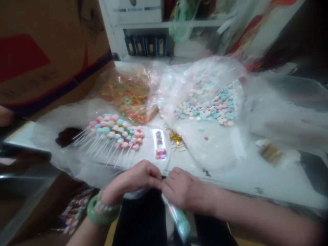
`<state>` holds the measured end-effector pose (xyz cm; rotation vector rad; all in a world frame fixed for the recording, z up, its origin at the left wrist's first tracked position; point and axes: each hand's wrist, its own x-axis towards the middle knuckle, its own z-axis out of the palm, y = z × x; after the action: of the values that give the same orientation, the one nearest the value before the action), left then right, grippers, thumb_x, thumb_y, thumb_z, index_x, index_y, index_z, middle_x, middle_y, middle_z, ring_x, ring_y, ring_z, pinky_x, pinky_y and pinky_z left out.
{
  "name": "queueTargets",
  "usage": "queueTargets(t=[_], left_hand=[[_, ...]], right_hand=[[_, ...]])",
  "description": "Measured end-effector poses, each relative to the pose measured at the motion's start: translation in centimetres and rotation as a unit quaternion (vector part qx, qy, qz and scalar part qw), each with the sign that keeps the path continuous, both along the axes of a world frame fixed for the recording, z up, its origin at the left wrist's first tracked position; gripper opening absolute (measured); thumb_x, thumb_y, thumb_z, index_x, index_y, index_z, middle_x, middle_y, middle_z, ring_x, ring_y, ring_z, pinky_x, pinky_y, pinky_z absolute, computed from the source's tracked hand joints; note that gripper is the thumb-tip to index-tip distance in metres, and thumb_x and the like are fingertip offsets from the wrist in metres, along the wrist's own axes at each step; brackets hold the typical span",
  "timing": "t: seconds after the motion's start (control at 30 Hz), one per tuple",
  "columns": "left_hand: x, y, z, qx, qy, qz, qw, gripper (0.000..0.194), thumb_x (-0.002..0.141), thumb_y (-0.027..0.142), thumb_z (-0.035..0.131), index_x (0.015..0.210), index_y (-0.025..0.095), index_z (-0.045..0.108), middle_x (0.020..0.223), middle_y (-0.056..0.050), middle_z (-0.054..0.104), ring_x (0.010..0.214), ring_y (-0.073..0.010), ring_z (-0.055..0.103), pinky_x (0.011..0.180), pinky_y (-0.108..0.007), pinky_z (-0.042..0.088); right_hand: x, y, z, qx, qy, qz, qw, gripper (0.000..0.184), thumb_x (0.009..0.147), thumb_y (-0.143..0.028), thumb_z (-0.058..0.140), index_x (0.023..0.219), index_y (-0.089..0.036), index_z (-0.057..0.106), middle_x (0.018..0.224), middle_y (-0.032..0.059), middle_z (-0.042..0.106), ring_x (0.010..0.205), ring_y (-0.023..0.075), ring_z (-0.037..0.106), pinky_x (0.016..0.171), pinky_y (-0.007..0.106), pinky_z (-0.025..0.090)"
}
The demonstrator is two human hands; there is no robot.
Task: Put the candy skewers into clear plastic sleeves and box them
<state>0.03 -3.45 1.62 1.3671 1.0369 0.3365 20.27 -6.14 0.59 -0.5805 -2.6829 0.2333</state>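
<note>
My left hand [133, 182] and my right hand [180, 188] meet at the table's near edge, both with fingers curled shut. Between them they pinch a clear narrow plastic bag [179, 218] that hangs down toward my lap and holds pale blue and pink candies. A green bangle [98, 213] and a bead bracelet sit on my left wrist. Just beyond my hands lie a filled small packet [160, 145] and a bunch of gold twist ties [176, 138]. A pile of pastel candy skewers [115, 133] lies to the left on clear plastic.
A large open bag of loose pastel candies [207, 106] lies at centre right. A bag of orange and mixed sweets [128, 95] lies behind the skewers. A cardboard box [43, 48] stands at the left. Shelves [146, 30] are at the back. Wrapped items [270, 152] lie at the right.
</note>
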Motion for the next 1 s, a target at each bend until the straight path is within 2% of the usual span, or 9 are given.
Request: queueTargets(t=[0.13, 0.23, 0.33, 0.47, 0.5, 0.57, 0.7, 0.83, 1.0], left_hand=[[2.0, -0.8, 0.8, 0.298, 0.074, 0.175, 0.936, 0.028, 0.069, 0.004, 0.065, 0.05, 0.023, 0.057, 0.054, -0.003, 0.052, 0.053, -0.0179, 0.042, 0.057, -0.032, 0.032], [3.4, -1.6, -0.5, 0.39, 0.153, 0.245, 0.874, 0.028, 0.076, -0.001, 0.052, 0.062, 0.023, 0.058, 0.065, -0.006, 0.054, 0.062, -0.0216, 0.046, 0.065, -0.035, 0.034], [4.0, -2.0, -2.5, 0.406, 0.174, 0.295, 0.847, 0.026, 0.083, 0.004, 0.051, 0.067, 0.022, 0.059, 0.068, -0.005, 0.051, 0.066, -0.0219, 0.047, 0.069, -0.036, 0.037], [3.5, -1.8, -4.1, 0.31, 0.039, 0.412, 0.856, 0.007, 0.087, 0.023, 0.062, 0.092, 0.023, 0.067, 0.086, -0.006, 0.06, 0.082, -0.0218, 0.056, 0.079, -0.035, 0.047], [3.2, -1.7, -4.2, 0.24, -0.019, 0.448, 0.861, 0.016, 0.087, 0.03, 0.065, 0.102, 0.023, 0.066, 0.095, -0.007, 0.061, 0.088, -0.0221, 0.059, 0.081, -0.035, 0.049], [2.2, -1.5, -4.2, 0.022, -0.142, 0.452, 0.88, 0.039, 0.085, 0.048, 0.067, 0.113, 0.022, 0.06, 0.104, -0.009, 0.062, 0.091, -0.0238, 0.064, 0.079, -0.038, 0.054], [0.6, -1.8, -4.4, -0.354, -0.287, 0.229, 0.86, 0.059, 0.085, 0.066, 0.059, 0.113, 0.014, 0.058, 0.101, -0.014, 0.065, 0.072, -0.0245, 0.071, 0.061, -0.033, 0.056], [0.2, -2.6, -5.3, -0.41, -0.328, 0.179, 0.832, 0.059, 0.087, 0.067, 0.057, 0.114, 0.015, 0.062, 0.099, -0.014, 0.068, 0.078, -0.026, 0.073, 0.064, -0.032, 0.057], [-0.3, -2.5, -5.5, -0.297, -0.333, 0.294, 0.846, 0.053, 0.084, 0.061, 0.066, 0.115, 0.018, 0.068, 0.109, -0.013, 0.071, 0.094, -0.0258, 0.07, 0.08, -0.037, 0.057]], right_hand=[[-0.9, 2.7, 2.1, 0.062, -0.123, -0.047, 0.989, 0.031, 0.081, 0.004, 0.045, 0.08, -0.015, 0.069, 0.07, 0.012, 0.067, 0.062, 0.0223, 0.055, 0.061, 0.036, 0.04], [-2.3, 4.3, 1.2, -0.099, -0.015, -0.181, 0.978, 0.023, 0.076, 0.002, 0.05, 0.073, -0.016, 0.065, 0.069, 0.011, 0.066, 0.064, 0.0216, 0.057, 0.063, 0.035, 0.041], [-4.2, 5.4, -1.1, -0.364, 0.222, -0.28, 0.86, 0.015, 0.078, -0.012, 0.053, 0.065, -0.019, 0.057, 0.058, 0.0021, 0.057, 0.055, 0.0161, 0.051, 0.057, 0.028, 0.039], [-5.7, 5.4, -4.4, -0.54, 0.374, -0.241, 0.715, 0.009, 0.078, -0.024, 0.054, 0.07, -0.019, 0.054, 0.051, -0.0046, 0.045, 0.045, 0.0107, 0.04, 0.048, 0.023, 0.034], [-5.6, 5.3, -5.0, -0.524, 0.402, -0.232, 0.714, 0.01, 0.08, -0.026, 0.055, 0.073, -0.019, 0.057, 0.054, -0.0039, 0.048, 0.046, 0.0107, 0.041, 0.049, 0.023, 0.035], [-4.9, 4.9, -5.9, -0.403, 0.411, -0.233, 0.783, 0.014, 0.085, -0.03, 0.057, 0.077, -0.019, 0.061, 0.061, -0.0013, 0.055, 0.053, 0.0124, 0.046, 0.054, 0.025, 0.037], [-2.5, 4.6, -6.3, -0.056, 0.265, -0.154, 0.95, 0.018, 0.092, -0.027, 0.059, 0.079, -0.018, 0.065, 0.067, 0.0035, 0.06, 0.064, 0.0163, 0.049, 0.064, 0.031, 0.035], [-1.3, 4.5, -5.3, 0.215, 0.169, -0.059, 0.96, 0.009, 0.093, -0.014, 0.058, 0.09, -0.011, 0.065, 0.077, 0.0063, 0.065, 0.069, 0.0171, 0.05, 0.066, 0.034, 0.032], [-1.4, 3.1, -4.1, 0.248, 0.163, 0.001, 0.955, 0.013, 0.094, -0.016, 0.056, 0.084, -0.015, 0.065, 0.075, 0.0041, 0.064, 0.068, 0.0155, 0.05, 0.065, 0.033, 0.033]])
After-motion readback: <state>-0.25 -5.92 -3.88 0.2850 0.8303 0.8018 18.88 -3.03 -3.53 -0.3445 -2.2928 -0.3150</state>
